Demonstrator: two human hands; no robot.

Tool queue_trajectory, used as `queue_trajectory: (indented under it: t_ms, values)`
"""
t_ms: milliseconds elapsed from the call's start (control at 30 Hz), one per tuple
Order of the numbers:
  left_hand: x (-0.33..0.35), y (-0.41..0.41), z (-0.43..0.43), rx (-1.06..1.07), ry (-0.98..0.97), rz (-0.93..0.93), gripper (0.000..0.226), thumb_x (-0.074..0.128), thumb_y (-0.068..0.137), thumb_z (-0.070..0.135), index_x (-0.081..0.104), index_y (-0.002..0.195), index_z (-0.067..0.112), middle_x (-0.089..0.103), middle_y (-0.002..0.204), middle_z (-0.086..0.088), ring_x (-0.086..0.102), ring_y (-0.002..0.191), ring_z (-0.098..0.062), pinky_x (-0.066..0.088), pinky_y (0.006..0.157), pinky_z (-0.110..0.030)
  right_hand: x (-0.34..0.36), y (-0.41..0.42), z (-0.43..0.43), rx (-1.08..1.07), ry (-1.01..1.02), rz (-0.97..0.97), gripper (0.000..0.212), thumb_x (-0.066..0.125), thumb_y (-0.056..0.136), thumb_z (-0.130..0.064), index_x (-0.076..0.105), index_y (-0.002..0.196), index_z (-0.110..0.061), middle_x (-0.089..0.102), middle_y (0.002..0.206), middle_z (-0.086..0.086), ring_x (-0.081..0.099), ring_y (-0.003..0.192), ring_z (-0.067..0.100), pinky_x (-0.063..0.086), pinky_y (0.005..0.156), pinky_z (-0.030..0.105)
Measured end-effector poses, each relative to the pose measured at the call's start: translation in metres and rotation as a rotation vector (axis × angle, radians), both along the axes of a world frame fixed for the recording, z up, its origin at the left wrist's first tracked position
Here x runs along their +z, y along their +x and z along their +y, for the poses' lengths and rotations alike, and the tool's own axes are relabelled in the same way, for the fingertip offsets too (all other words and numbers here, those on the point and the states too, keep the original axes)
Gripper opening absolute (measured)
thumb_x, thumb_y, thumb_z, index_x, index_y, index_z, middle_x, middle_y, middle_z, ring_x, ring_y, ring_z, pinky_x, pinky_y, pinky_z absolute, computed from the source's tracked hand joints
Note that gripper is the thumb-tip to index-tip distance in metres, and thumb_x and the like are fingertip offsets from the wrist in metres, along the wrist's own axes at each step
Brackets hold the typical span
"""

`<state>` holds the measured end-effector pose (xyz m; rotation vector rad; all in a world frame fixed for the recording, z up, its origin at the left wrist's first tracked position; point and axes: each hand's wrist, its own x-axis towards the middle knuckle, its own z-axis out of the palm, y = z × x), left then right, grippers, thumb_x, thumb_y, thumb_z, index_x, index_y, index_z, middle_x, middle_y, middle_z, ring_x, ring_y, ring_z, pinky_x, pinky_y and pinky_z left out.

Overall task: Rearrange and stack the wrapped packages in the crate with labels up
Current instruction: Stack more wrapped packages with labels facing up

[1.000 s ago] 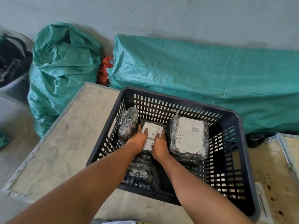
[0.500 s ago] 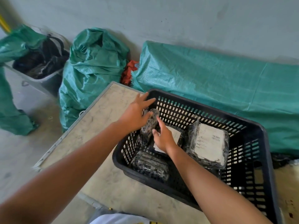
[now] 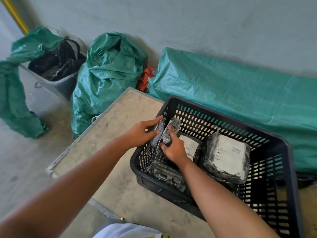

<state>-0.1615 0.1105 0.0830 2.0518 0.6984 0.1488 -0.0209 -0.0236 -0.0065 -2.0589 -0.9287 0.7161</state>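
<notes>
**Film-wrapped package stood on edge at the crate's left wall**

Package (image 3: pixel 169 134) in hand is a rounded-edge block sealed in glossy, crinkled black film, standing on its narrow side against the left wall of the black crate (image 3: pixel 289 169). The right hand (image 3: pixel 173 149) closes round its lower end, fingers (image 3: pixel 169 130) curled over the near face; the left hand (image 3: pixel 140 133) reaches over the crate's rim and pinches the far side between thumb and fingers. No label shows on the faces visible here.

It looks light, since a loose two-handed pinch carries it, and firm enough to hold its shape. The film is probably slick, so I would grip across the broad faces, not by the loose wrap at the ends.

Two wrapped packages lie flat with white labels up: one (image 3: pixel 190 145) just beside the right hand, a taller one (image 3: pixel 228 157) further right. Another dark package (image 3: pixel 164 172) lies at the near wall, label unseen. The crate is hard slotted plastic on a scuffed, metal-edged bench (image 3: pixel 120 121). Woven green sacks (image 3: pixel 109 74) slump behind.
</notes>
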Motion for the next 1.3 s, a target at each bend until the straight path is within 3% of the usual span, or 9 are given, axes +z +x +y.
queue_trajectory:
  t_ms: [100, 233, 300, 433, 533, 667, 833, 1000, 1300]
  values:
    - [-0.003, 0.0, 0.0, -0.001, -0.036, -0.033, 0.06, 0.066, 0.097, 0.026, 0.044, 0.15, 0.045, 0.06, 0.137, 0.016, 0.054, 0.122, 0.005, 0.034, 0.09, 0.004, 0.007, 0.008, -0.008, -0.009, 0.025, 0.044, 0.083, 0.074, 0.093, -0.013, 0.029, 0.162, -0.024, 0.06, 0.143, 0.006, 0.072, 0.076, 0.004, 0.05, 0.062, 0.002]
    - [-0.005, 0.002, -0.001, 0.015, -0.038, -0.06, 0.059, 0.066, 0.098, 0.023, 0.046, 0.149, 0.046, 0.06, 0.14, 0.012, 0.054, 0.127, -0.002, 0.039, 0.109, -0.023, 0.027, 0.024, -0.021, -0.031, 0.049, 0.101, 0.078, 0.075, 0.091, -0.027, 0.036, 0.158, -0.032, 0.054, 0.151, 0.001, 0.064, 0.109, -0.006, 0.048, 0.082, 0.002]
    - [-0.005, 0.001, -0.001, 0.034, -0.033, -0.07, 0.059, 0.067, 0.097, 0.025, 0.046, 0.147, 0.049, 0.061, 0.14, 0.012, 0.06, 0.121, -0.004, 0.044, 0.1, -0.02, 0.037, 0.03, -0.033, -0.031, 0.036, 0.094, 0.075, 0.077, 0.09, -0.033, 0.041, 0.155, -0.04, 0.048, 0.157, 0.001, 0.059, 0.129, 0.015, 0.046, 0.094, 0.017]
    - [0.001, -0.001, 0.0, 0.021, 0.117, -0.084, 0.064, 0.073, 0.092, 0.031, 0.046, 0.147, 0.048, 0.056, 0.147, 0.006, 0.061, 0.118, -0.001, 0.051, 0.1, -0.029, 0.065, 0.038, -0.061, 0.0, 0.088, 0.007, 0.064, 0.078, 0.089, -0.035, 0.05, 0.142, -0.056, 0.055, 0.152, -0.003, 0.072, 0.104, 0.016, 0.054, 0.074, 0.012]
    - [0.012, 0.008, -0.003, 0.037, 0.242, -0.255, 0.052, 0.07, 0.093, 0.021, 0.059, 0.138, 0.043, 0.046, 0.155, 0.006, 0.045, 0.14, -0.014, 0.045, 0.109, -0.045, 0.098, 0.046, -0.08, 0.042, 0.115, -0.07, 0.061, 0.079, 0.088, -0.034, 0.053, 0.136, -0.062, 0.055, 0.15, -0.013, 0.06, 0.103, 0.001, 0.054, 0.103, 0.042]
    - [0.037, 0.03, -0.018, -0.012, 0.037, -0.438, 0.047, 0.071, 0.093, 0.017, 0.069, 0.115, 0.059, 0.046, 0.153, 0.015, 0.039, 0.143, -0.005, 0.042, 0.108, -0.037, 0.156, 0.06, -0.107, 0.051, 0.2, 0.004, 0.058, 0.078, 0.077, -0.045, 0.059, 0.128, -0.064, 0.064, 0.139, -0.011, 0.062, 0.089, 0.0, 0.049, 0.1, 0.045]
    - [0.055, 0.049, -0.037, -0.176, -0.297, -0.461, 0.04, 0.076, 0.09, 0.013, 0.075, 0.116, 0.043, 0.056, 0.147, 0.0, 0.042, 0.142, -0.008, 0.038, 0.114, -0.035, 0.203, 0.083, -0.134, 0.052, 0.428, 0.208, 0.055, 0.082, 0.074, -0.026, 0.073, 0.127, -0.039, 0.074, 0.119, -0.007, 0.071, 0.101, 0.024, 0.061, 0.089, 0.044]
    - [0.061, 0.055, -0.04, -0.191, -0.593, -0.418, 0.035, 0.076, 0.08, 0.01, 0.08, 0.112, 0.025, 0.068, 0.133, 0.005, 0.066, 0.114, -0.02, 0.061, 0.079, -0.032, 0.209, 0.1, -0.14, 0.017, 0.537, 0.367, 0.053, 0.083, 0.076, -0.021, 0.073, 0.127, -0.03, 0.069, 0.113, 0.024, 0.069, 0.1, 0.037, 0.063, 0.083, 0.052]
    - [0.014, 0.074, -0.043, 0.062, -0.888, -0.343, 0.047, 0.062, 0.095, -0.006, 0.076, 0.118, 0.033, 0.058, 0.14, -0.009, 0.065, 0.117, -0.032, 0.061, 0.083, -0.048, 0.145, 0.095, -0.109, -0.175, 0.366, 0.044, 0.078, 0.079, 0.089, -0.024, 0.039, 0.149, -0.055, 0.038, 0.163, -0.005, 0.041, 0.146, 0.016, 0.042, 0.116, 0.046]
